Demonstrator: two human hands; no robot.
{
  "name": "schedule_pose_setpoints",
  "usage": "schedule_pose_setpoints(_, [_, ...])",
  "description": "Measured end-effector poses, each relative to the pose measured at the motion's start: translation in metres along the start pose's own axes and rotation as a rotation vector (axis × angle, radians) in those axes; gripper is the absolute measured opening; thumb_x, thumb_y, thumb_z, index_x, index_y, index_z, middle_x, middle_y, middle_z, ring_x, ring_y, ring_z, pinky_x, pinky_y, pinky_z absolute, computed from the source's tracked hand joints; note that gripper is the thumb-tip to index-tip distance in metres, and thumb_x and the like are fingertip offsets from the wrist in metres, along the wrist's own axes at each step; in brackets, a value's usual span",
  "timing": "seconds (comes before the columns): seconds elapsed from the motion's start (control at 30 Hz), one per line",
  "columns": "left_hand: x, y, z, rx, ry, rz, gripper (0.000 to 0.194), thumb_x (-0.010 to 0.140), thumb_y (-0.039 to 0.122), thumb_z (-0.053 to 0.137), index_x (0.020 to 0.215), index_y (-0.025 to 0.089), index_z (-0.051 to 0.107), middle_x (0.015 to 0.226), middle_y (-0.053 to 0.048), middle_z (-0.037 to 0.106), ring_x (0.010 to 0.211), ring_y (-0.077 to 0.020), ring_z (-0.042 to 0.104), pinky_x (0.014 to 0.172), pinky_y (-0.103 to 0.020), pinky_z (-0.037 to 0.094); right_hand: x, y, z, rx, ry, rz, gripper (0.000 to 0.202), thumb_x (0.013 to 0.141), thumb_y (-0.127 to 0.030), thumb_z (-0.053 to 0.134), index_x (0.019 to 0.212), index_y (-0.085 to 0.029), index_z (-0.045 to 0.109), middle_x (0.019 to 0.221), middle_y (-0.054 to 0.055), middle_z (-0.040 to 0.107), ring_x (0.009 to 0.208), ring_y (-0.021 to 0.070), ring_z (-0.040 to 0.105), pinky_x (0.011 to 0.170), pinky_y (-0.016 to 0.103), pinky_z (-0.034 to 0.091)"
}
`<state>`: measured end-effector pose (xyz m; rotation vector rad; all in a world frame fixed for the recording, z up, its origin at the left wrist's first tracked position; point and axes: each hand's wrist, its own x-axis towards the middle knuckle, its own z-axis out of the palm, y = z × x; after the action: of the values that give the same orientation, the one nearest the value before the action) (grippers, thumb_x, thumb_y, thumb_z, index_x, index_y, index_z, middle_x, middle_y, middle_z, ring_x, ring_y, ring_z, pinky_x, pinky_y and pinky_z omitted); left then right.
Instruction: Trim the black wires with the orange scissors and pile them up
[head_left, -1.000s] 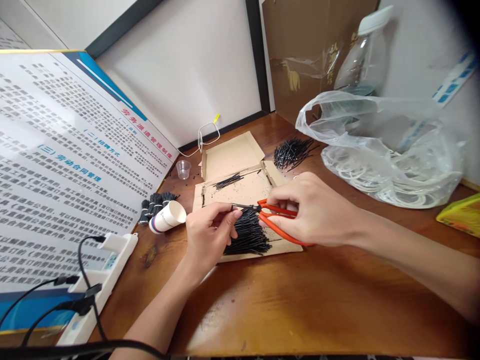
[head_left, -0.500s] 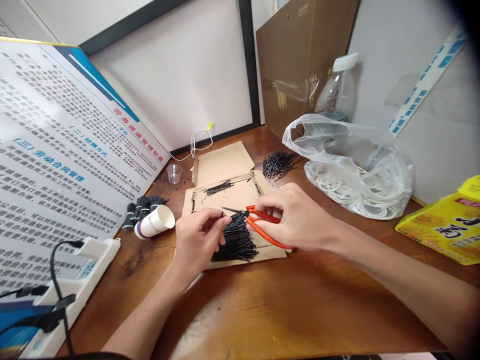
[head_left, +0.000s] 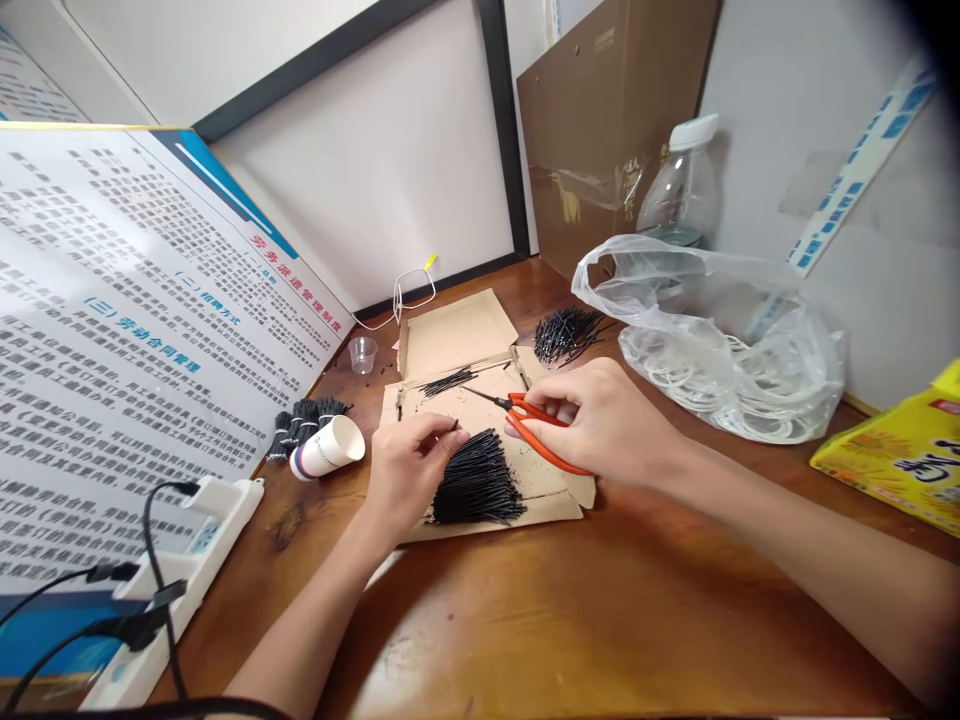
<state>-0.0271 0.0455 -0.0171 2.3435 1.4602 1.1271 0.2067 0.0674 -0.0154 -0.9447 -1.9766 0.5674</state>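
- Centrally, the right hand [head_left: 600,420] grips the orange-handled scissors [head_left: 536,425], its fingers closed around the handles; the dark blades point toward the upper left of the frame, and I cannot tell whether they are parted.
- Just left of centre, the left hand [head_left: 409,470] rests at the near edge of the pile of black wire pieces [head_left: 476,480], thumb and forefinger pinched together on what looks like a single thin piece, too small to be sure.
- That pile lies on the flattened cardboard box [head_left: 457,335], mid-frame on the wooden surface [head_left: 600,620].
- A smaller cluster of black pieces [head_left: 448,381] lies higher on the cardboard.
- Another heap of black pieces [head_left: 566,332] sits right of the cardboard, near a clear plastic bag [head_left: 720,340].
- A tipped paper cup [head_left: 330,447] lies left of the cardboard, beside a printed board [head_left: 127,350].
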Motion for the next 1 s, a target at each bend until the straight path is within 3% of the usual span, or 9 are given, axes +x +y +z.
schedule_pose_setpoints(0.1, [0.019,-0.023,0.004,0.243,-0.073,0.049,0.007,0.083,0.019,0.075,0.077,0.018,0.072,0.071,-0.002,0.072,0.059,-0.0136,0.060,0.061,-0.026,0.048,0.003,0.003,-0.003,-0.020,0.033,0.034,0.030,0.079,-0.034,0.066,0.057,-0.017,0.057,0.049,-0.005,0.044,0.049,0.0079,0.030,0.052,0.027,0.023])
schedule_pose_setpoints(0.17, [0.036,-0.040,0.011,0.388,-0.168,0.006,0.007,0.085,0.018,0.073,0.079,0.018,0.073,0.077,-0.004,0.073,0.070,-0.0168,0.064,0.071,-0.028,0.049,0.005,0.005,-0.005,-0.040,0.034,0.055,0.033,0.079,-0.037,0.066,0.055,-0.017,0.056,0.048,-0.005,0.042,0.048,0.0082,0.030,0.052,0.028,0.023])
schedule_pose_setpoints(0.3, [0.072,-0.064,0.027,0.451,-0.210,-0.029,0.010,0.086,0.015,0.070,0.077,0.017,0.074,0.084,-0.008,0.073,0.080,-0.0209,0.066,0.073,-0.030,0.048,0.007,0.007,-0.005,-0.053,0.020,0.053,0.037,0.081,-0.040,0.064,0.053,-0.018,0.052,0.048,-0.005,0.039,0.048,0.0085,0.030,0.052,0.027,0.023])
schedule_pose_setpoints(0.43, [0.093,-0.071,0.034,0.495,-0.196,-0.066,0.009,0.086,0.014,0.067,0.081,0.016,0.074,0.092,-0.011,0.072,0.085,-0.0240,0.066,0.073,-0.032,0.048,0.007,0.007,-0.005,-0.055,0.033,0.028,0.035,0.080,-0.038,0.064,0.054,-0.019,0.050,0.049,-0.005,0.039,0.049,0.0085,0.030,0.051,0.027,0.023])
schedule_pose_setpoints(0.5, [0.091,-0.067,0.033,0.499,-0.188,-0.065,0.008,0.087,0.015,0.066,0.086,0.016,0.073,0.097,-0.012,0.072,0.088,-0.0247,0.066,0.076,-0.033,0.048,0.007,0.006,-0.006,-0.051,0.035,0.036,0.035,0.080,-0.037,0.064,0.054,-0.018,0.051,0.048,-0.005,0.041,0.049,0.0084,0.030,0.051,0.027,0.023])
schedule_pose_setpoints(0.6, [0.069,-0.053,0.027,0.475,-0.215,-0.031,0.006,0.089,0.019,0.067,0.086,0.017,0.072,0.095,-0.009,0.071,0.086,-0.0224,0.065,0.080,-0.033,0.049,0.008,0.004,-0.009,-0.069,0.044,0.040,0.035,0.080,-0.036,0.064,0.054,-0.018,0.051,0.047,-0.005,0.041,0.049,0.0080,0.028,0.052,0.028,0.023])
schedule_pose_setpoints(0.73, [0.029,-0.030,0.018,0.327,-0.346,0.070,0.010,0.090,0.025,0.068,0.085,0.018,0.072,0.089,-0.006,0.070,0.078,-0.0186,0.063,0.077,-0.032,0.049,0.008,0.004,-0.011,-0.097,0.059,0.024,0.036,0.079,-0.033,0.063,0.052,-0.018,0.046,0.048,-0.006,0.037,0.049,0.0073,0.027,0.054,0.028,0.024])
schedule_pose_setpoints(0.8, [0.017,-0.023,0.016,0.263,-0.400,0.058,0.007,0.090,0.021,0.067,0.085,0.018,0.072,0.090,-0.005,0.070,0.081,-0.0190,0.063,0.075,-0.031,0.049,0.008,0.005,-0.010,-0.100,0.050,0.018,0.036,0.079,-0.033,0.063,0.052,-0.018,0.045,0.048,-0.006,0.036,0.049,0.0074,0.028,0.054,0.027,0.024])
schedule_pose_setpoints(1.0, [0.011,-0.020,0.021,0.278,-0.402,0.034,0.015,0.087,0.008,0.064,0.075,0.017,0.063,0.081,-0.003,0.066,0.080,-0.0196,0.061,0.073,-0.031,0.046,0.006,0.011,-0.005,-0.115,0.025,0.063,0.036,0.079,-0.036,0.064,0.052,-0.019,0.047,0.048,-0.006,0.036,0.049,0.0078,0.028,0.052,0.028,0.023])
